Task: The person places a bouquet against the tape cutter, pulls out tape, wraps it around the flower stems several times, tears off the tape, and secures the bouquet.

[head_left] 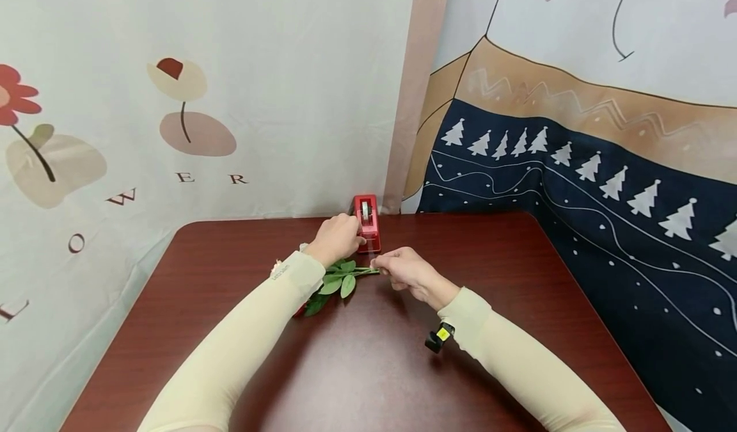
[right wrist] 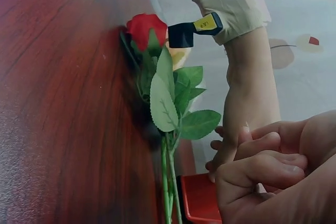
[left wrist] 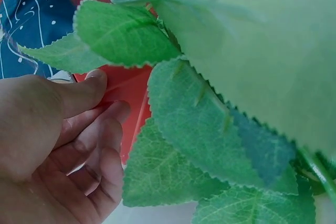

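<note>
My left hand (head_left: 336, 237) holds the side of a red tape dispenser (head_left: 374, 226), which stands near the table's back edge with its roll facing me. In the left wrist view, thumb and fingertips lie against the red body, partly behind green leaves (left wrist: 123, 32). My right hand (head_left: 410, 273) pinches the end of a faint strip of clear tape (head_left: 371, 251) that runs from the dispenser's front. Just below that strip lie artificial rose stems (right wrist: 171, 182) with leaves. A red rose (right wrist: 147, 31) heads the bunch, and a pale bloom is mostly hidden behind my left forearm.
The dark red-brown table (head_left: 368, 368) has rounded back corners. A printed curtain (head_left: 299, 99) hangs behind it, and a navy fabric with white trees (head_left: 518, 169) hangs at the right. A small black wrist camera (head_left: 440, 337) sits under my right cuff.
</note>
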`<state>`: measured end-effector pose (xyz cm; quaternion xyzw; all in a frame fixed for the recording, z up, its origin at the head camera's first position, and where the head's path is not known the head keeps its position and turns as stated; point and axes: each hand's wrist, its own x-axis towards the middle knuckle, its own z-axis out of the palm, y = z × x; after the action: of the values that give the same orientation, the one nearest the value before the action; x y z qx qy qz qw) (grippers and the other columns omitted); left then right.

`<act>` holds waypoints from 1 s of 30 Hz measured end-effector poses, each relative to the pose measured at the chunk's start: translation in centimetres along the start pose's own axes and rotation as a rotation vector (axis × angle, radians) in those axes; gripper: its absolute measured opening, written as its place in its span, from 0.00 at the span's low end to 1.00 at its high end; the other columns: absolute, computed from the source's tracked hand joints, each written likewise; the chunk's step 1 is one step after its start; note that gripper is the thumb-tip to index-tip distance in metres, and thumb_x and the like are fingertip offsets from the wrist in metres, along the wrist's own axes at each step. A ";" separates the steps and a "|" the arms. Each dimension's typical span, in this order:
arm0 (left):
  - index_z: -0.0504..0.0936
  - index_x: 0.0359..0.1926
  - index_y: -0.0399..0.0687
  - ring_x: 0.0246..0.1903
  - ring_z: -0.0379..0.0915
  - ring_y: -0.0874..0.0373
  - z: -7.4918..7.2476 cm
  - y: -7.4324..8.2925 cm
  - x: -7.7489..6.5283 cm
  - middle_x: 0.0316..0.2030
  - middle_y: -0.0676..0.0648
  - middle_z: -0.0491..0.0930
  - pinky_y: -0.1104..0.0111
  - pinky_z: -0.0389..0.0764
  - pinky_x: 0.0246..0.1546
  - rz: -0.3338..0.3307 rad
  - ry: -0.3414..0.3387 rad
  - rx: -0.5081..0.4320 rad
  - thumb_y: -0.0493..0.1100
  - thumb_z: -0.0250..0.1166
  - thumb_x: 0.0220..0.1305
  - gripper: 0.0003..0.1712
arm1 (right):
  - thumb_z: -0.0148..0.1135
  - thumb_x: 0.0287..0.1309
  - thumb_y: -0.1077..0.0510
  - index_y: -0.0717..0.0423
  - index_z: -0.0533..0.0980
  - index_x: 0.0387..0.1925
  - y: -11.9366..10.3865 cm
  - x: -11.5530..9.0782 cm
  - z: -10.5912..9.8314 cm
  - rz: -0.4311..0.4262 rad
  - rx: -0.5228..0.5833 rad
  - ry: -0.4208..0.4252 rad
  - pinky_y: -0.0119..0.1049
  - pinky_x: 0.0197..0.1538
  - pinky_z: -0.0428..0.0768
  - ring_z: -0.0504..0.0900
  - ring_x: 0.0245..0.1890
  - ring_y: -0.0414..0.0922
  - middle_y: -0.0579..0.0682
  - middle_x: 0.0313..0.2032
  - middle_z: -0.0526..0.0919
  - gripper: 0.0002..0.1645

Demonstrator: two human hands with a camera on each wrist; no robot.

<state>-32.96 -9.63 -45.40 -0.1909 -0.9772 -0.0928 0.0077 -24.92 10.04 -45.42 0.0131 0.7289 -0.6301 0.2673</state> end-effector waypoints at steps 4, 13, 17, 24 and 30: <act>0.83 0.27 0.51 0.29 0.81 0.54 -0.1 0.0 -0.2 0.25 0.49 0.82 0.57 0.83 0.34 -0.013 0.003 0.005 0.49 0.74 0.74 0.17 | 0.67 0.63 0.58 0.54 0.83 0.25 0.4 -0.1 0.0 0.013 0.007 0.004 0.28 0.21 0.56 0.55 0.15 0.36 0.44 0.21 0.70 0.11; 0.89 0.35 0.47 0.32 0.87 0.50 -0.5 0.3 -0.9 0.30 0.45 0.87 0.54 0.89 0.35 -0.031 0.028 0.056 0.50 0.75 0.74 0.13 | 0.64 0.65 0.59 0.65 0.85 0.38 1.1 -0.1 0.1 0.018 -0.001 -0.044 0.27 0.21 0.55 0.55 0.15 0.35 0.43 0.22 0.72 0.11; 0.87 0.32 0.47 0.29 0.86 0.50 -1.2 0.7 -2.1 0.27 0.46 0.86 0.54 0.89 0.31 -0.014 0.051 0.131 0.45 0.72 0.75 0.12 | 0.62 0.68 0.59 0.68 0.85 0.44 1.4 -0.1 0.2 0.021 -0.003 -0.072 0.26 0.21 0.56 0.55 0.15 0.34 0.43 0.23 0.73 0.15; 0.87 0.25 0.54 0.36 0.84 0.51 -2.2 2.6 -5.4 0.28 0.49 0.87 0.52 0.89 0.35 0.079 -0.043 0.162 0.42 0.68 0.73 0.16 | 0.63 0.72 0.58 0.70 0.84 0.48 2.5 0.0 0.0 0.015 -0.012 -0.087 0.26 0.21 0.57 0.55 0.15 0.35 0.42 0.23 0.72 0.17; 0.91 0.29 0.48 0.42 0.77 0.47 -0.5 3.4 -7.4 0.36 0.46 0.92 0.54 0.84 0.40 0.245 0.022 0.260 0.47 0.76 0.67 0.11 | 0.66 0.70 0.58 0.67 0.84 0.42 3.2 0.2 0.0 0.034 0.008 -0.083 0.26 0.20 0.57 0.56 0.14 0.34 0.41 0.22 0.72 0.13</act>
<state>-24.89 -9.42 -44.64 -0.3050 -0.9502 0.0339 0.0542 -23.99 10.66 -48.41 0.0004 0.7143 -0.6284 0.3080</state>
